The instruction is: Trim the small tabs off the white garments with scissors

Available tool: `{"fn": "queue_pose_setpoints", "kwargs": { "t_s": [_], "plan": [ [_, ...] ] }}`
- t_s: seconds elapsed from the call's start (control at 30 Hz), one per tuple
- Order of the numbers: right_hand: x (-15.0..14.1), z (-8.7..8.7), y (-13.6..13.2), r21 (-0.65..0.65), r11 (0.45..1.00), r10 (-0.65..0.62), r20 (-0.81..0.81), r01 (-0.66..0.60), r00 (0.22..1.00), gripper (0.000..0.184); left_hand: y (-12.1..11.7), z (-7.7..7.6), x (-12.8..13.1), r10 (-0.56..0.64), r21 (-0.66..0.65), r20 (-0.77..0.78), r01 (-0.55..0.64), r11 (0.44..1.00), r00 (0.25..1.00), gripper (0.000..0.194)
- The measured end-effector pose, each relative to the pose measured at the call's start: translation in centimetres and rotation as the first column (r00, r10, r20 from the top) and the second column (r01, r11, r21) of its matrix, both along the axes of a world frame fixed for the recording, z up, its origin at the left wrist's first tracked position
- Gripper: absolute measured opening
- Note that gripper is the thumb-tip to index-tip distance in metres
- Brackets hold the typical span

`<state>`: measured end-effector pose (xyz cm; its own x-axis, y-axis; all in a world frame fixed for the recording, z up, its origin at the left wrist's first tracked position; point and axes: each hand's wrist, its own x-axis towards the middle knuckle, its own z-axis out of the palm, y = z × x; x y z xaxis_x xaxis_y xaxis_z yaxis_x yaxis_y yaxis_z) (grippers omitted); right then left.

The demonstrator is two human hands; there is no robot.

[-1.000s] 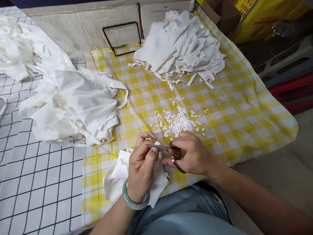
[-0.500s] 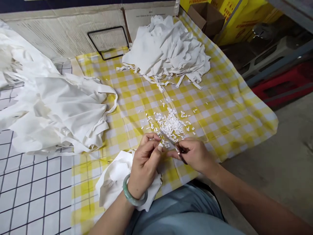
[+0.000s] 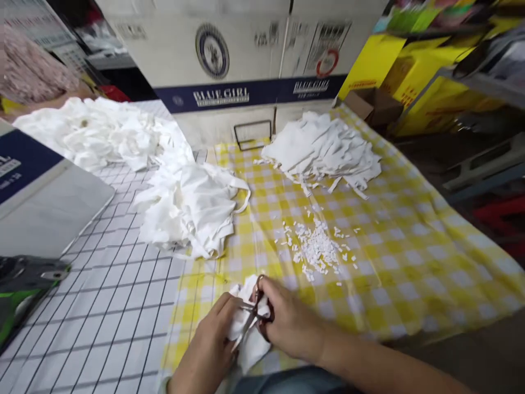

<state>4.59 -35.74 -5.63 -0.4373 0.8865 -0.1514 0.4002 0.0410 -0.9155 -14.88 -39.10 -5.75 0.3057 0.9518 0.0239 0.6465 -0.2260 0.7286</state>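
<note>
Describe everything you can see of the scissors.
The scissors have silvery, metal-looking blades crossing at a pivot and brownish, shiny handle loops. The blades are spread, pointing toward the left hand. The right hand holds the handles, partly covering them. The scissors are above a white cloth near the table's front edge; blur hides whether the blades touch it.

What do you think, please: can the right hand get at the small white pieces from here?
Probably yes: the small white pieces lie just beyond the right hand on the yellow checked cloth, with nothing visible standing between, though its hold on the scissors would likely hamper picking any up.
</note>
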Motion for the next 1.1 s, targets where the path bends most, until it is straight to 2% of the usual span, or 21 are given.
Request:
{"fn": "queue_pose_setpoints", "kwargs": {
  "t_s": [0.1,0.17,0.2,0.27,0.3,0.33,0.37,0.4,0.43,0.47,0.5,0.57,0.6,0.63,0.7,0.77,0.83,0.9,0.97,1.07,1.1],
  "plan": [
    [-0.1,2.2,4.9,0.108,0.981,-0.133,-0.242,0.163,0.961,0.034,6.5,3.3,1.8,0.064,0.179,0.163,-0.093,0.979,0.985,0.025],
    [1.6,5.2,9.9,0.215,0.925,-0.226,-0.35,0.313,0.909,0.033,12.3,6.3,4.3,0.06,0.286,0.289,-0.146,0.947,0.955,0.032],
    [2.9,7.0,12.7,0.292,0.88,-0.268,-0.347,0.375,0.899,0.032,15.2,7.6,5.9,0.024,0.334,0.352,-0.15,0.931,0.936,0.034],
    [6.2,10.3,18.2,0.465,0.703,-0.439,-0.311,0.538,0.843,0.029,20.0,9.3,9.3,-0.058,0.395,0.52,-0.18,0.901,0.853,0.044],
    [7.9,11.4,20.7,0.522,0.617,-0.546,-0.255,0.589,0.798,0.028,21.7,9.4,10.7,-0.047,0.391,0.557,-0.212,0.896,0.829,0.052],
    [9.4,12.0,22.8,0.531,0.586,-0.592,-0.235,0.612,0.771,0.031,22.6,9.0,11.8,0.008,0.362,0.565,-0.256,0.896,0.825,0.056],
    [10.7,12.0,24.4,0.535,0.557,-0.633,-0.222,0.635,0.742,0.036,22.8,8.1,12.5,0.045,0.307,0.567,-0.262,0.915,0.823,0.055],
    [11.6,11.4,25.5,0.595,0.49,-0.694,-0.176,0.637,0.698,0.042,22.2,6.8,12.8,0.06,0.269,0.554,-0.246,0.931,0.83,0.051],
    [12.1,10.3,25.9,0.628,0.465,-0.717,-0.147,0.624,0.681,0.045,20.9,5.4,12.7,0.064,0.234,0.536,-0.222,0.947,0.841,0.043],
    [12.0,8.8,25.8,0.626,0.497,-0.705,-0.112,0.6,0.7,0.044,19.2,3.9,12.3,0.062,0.199,0.516,-0.191,0.961,0.854,0.033],
    [11.3,7.1,25.3,0.598,0.575,-0.655,-0.071,0.558,0.752,0.041,17.3,2.4,11.6,0.069,0.163,0.496,-0.171,0.972,0.865,0.025],
    [8.4,3.5,23.5,0.473,0.783,-0.454,-0.009,0.404,0.891,0.03,13.6,0.0,9.7,0.135,0.091,0.464,-0.199,0.976,0.876,0.018],
    [6.4,1.9,22.7,0.42,0.848,-0.359,0.008,0.323,0.933,0.027,12.2,-0.8,8.7,0.18,0.061,0.449,-0.231,0.971,0.875,0.017],
    [4.3,0.6,22.1,0.384,0.884,-0.296,0.013,0.269,0.955,0.026,11.2,-1.4,7.7,0.226,0.036,0.437,-0.268,0.963,0.871,0.018],
    [0.2,-1.1,22.4,0.345,0.904,-0.269,0.004,0.251,0.963,0.027,10.5,-2.0,6.0,0.295,-0.001,0.423,-0.325,0.946,0.856,0.016],
    [-2.9,-1.6,24.0,0.319,0.905,-0.296,-0.009,0.283,0.955,0.027,11.0,-2.1,4.8,0.335,-0.036,0.43,-0.355,0.934,0.838,0.014],
    [-4.8,-1.2,25.7,0.284,0.913,-0.302,-0.018,0.295,0.953,0.026,12.0,-1.7,4.1,0.374,-0.082,0.456,-0.38,0.921,0.808,0.015],
    [-5.4,-0.3,25.8,0.24,0.93,-0.279,-0.037,0.28,0.959,0.023,13.0,-0.8,3.6,0.419,-0.127,0.489,-0.413,0.902,0.765,0.021],
    [-5.3,0.5,23.6,0.201,0.944,-0.255,-0.061,0.262,0.965,0.022,13.5,0.4,3.1,0.45,-0.16,0.529,-0.437,0.885,0.72,0.029],
    [-4.0,1.5,16.6,0.108,0.972,-0.189,-0.165,0.208,0.968,0.027,13.0,2.1,2.6,0.427,-0.192,0.593,-0.395,0.899,0.683,0.031],
    [-3.4,1.7,14.0,0.027,0.985,-0.156,-0.26,0.169,0.953,0.031,12.6,2.5,2.6,0.405,-0.21,0.615,-0.355,0.911,0.676,0.028]
  ]
}}
